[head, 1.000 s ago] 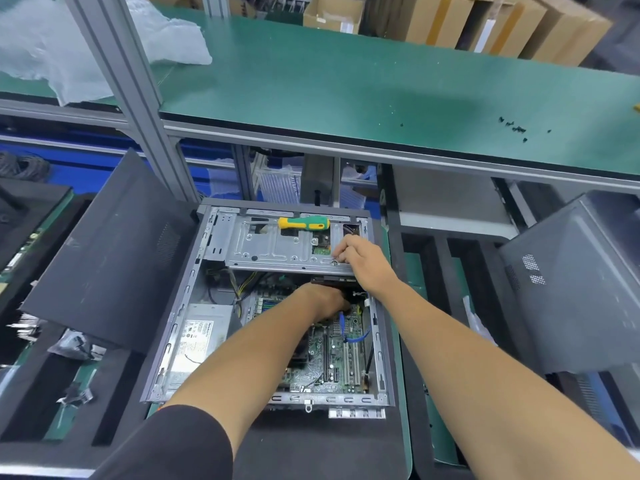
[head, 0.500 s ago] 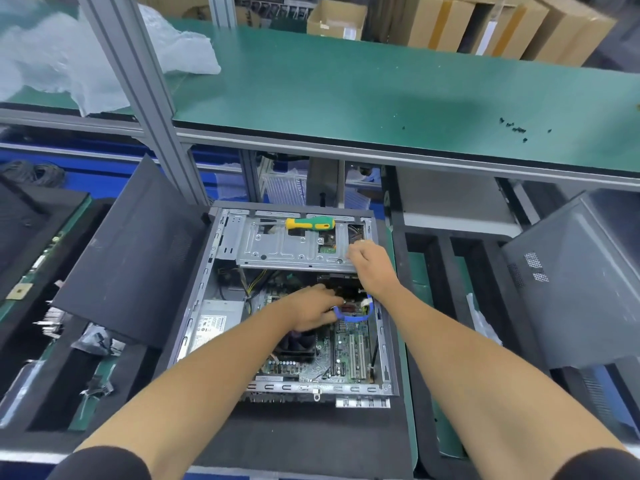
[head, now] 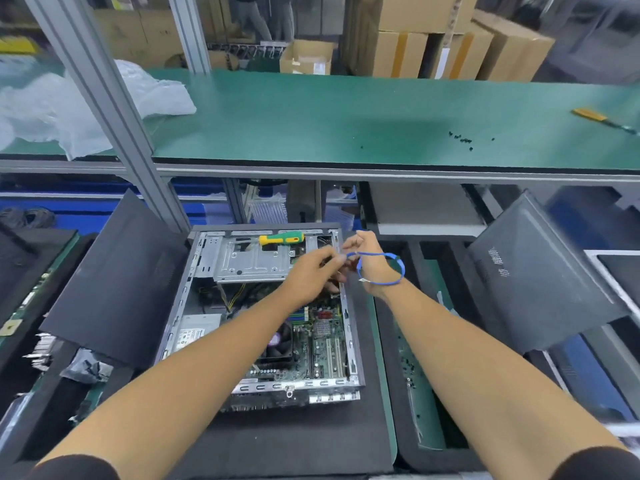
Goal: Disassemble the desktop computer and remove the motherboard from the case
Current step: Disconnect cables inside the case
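Fingers (head: 337,259) of both hands pinch a blue cable (head: 388,280) looped above the open computer case (head: 355,341).

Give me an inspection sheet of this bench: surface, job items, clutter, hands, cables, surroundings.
Surface: dark mat under the case; green shelf above.
Job's things: open computer case lies on its side, motherboard inside it; screwdriver rests on the drive cage.
Clutter: loose screws and plastic wrap on the shelf; side panels lean at both sides.
Hands: left hand and right hand both hold the blue cable, lifted above the case.
Cables: yellow and black wires inside the case.
Surroundings: cardboard boxes behind the shelf.
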Demonstrator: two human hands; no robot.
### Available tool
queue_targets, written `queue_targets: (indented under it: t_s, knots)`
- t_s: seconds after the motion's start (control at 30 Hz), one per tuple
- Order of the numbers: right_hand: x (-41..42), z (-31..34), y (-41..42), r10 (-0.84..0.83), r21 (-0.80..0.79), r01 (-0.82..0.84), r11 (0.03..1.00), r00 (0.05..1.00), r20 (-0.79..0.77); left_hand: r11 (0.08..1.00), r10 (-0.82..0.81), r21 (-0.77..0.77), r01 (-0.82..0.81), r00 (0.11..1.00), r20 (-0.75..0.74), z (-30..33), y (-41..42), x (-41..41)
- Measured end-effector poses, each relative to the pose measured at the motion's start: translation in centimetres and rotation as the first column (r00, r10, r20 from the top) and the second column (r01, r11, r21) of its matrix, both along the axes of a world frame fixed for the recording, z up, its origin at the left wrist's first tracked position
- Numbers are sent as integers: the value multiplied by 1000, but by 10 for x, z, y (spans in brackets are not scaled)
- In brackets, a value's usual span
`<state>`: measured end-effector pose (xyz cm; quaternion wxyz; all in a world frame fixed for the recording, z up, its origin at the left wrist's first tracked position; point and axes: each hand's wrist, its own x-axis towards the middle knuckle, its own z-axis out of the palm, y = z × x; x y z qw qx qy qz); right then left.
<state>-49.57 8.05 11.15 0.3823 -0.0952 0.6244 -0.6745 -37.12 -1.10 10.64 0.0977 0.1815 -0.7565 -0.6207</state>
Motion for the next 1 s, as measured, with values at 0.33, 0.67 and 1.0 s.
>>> queue_targets:
  t_s: [0.33,0.67,1.0]
  knots:
    - [-39,-4,72,-77,182,82,980,996,-38,872,22,486,-67,995,97,3,80,-71]
    - [-75,-30,161,124,169,-147,975,983,138,889,138,426,-166,986,96,-27,125,-103]
    - [-95,-51,207,-126,462,127,878,991,-32,822,-69,569,-21,988,136,-49,188,-126]
